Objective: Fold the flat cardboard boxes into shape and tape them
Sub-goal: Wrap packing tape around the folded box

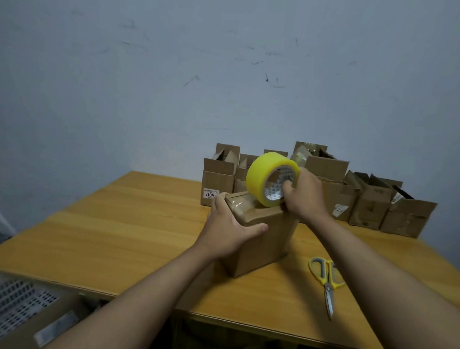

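On the brown box [263,239], left hand [229,232] presses; right hand [305,196] grips yellow tape roll [269,177].

A small brown cardboard box [263,239] is standing upright under both hands, its top flaps closed, with a strip of clear tape running across the seam. A yellow tape roll [269,178] is sitting on edge on the box top, within the right-hand grip.
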